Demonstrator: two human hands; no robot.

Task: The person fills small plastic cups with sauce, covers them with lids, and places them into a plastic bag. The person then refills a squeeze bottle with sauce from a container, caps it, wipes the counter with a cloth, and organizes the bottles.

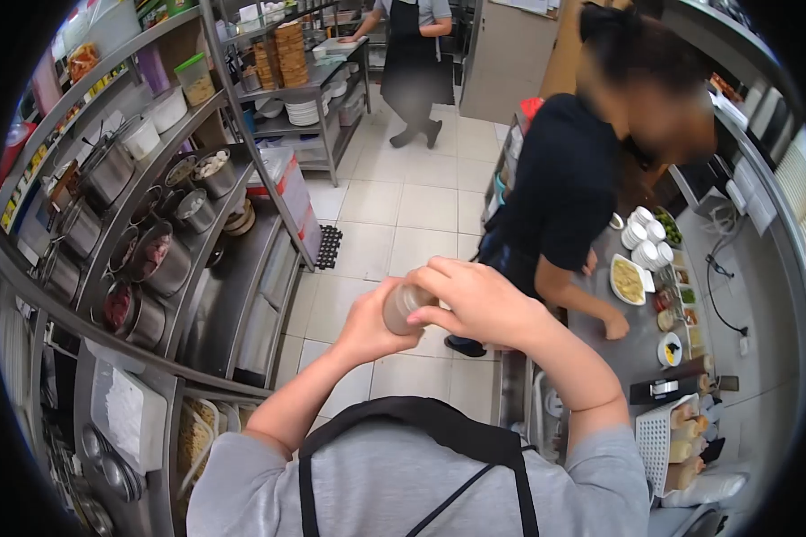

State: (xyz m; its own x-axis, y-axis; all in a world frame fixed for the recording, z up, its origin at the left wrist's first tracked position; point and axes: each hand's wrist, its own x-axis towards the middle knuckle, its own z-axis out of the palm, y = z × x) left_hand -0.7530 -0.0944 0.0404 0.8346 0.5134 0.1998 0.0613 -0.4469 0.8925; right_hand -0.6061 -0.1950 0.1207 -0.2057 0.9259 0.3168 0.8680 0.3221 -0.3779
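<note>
Held out in front of my chest is a small translucent jar (399, 310), tilted, its contents not clear. My left hand (372, 320) wraps round its side, closed on it. My right hand (473, 302) grips the upper end with thumb and fingers, which partly hide it. Whether that end has a lid I cannot tell. Below the jar lies the tiled floor, and my apron (412, 413) is close behind.
A co-worker in a dark shirt (555, 179) leans over the right counter, near a white dish of food (628, 279) and stacked white cups (647, 240). Shelves of metal pots (163, 259) line the left. Another person (412, 54) stands at the back. A white basket of bottles (655, 452) sits front right.
</note>
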